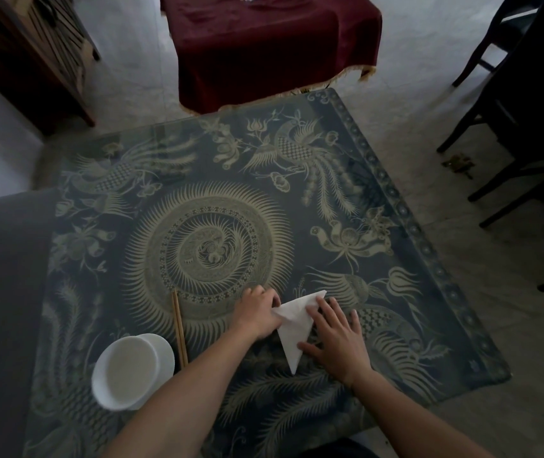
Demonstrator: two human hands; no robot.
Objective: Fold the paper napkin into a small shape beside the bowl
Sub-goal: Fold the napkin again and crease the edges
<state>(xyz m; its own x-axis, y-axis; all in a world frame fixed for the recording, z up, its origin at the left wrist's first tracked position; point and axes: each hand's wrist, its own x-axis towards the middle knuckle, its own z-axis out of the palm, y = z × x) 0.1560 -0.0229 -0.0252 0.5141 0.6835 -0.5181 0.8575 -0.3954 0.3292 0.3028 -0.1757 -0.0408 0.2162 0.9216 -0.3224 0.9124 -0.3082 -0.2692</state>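
Note:
A white paper napkin [292, 328], folded into a triangle, lies on the patterned table [217, 200] to the right of the white bowl [128, 371]. My left hand [259, 310] pinches the napkin's left corner with curled fingers. My right hand [336, 335] lies flat on the table along the napkin's right edge, its fingers straight and spread and its thumb touching the lower part of the paper.
A pair of wooden chopsticks [179, 328] lies between the bowl and my left hand. A table with a dark red cloth [264, 44] stands beyond the far edge. Dark chairs [522, 110] stand at the right, and a wooden cabinet [29, 51] at the far left.

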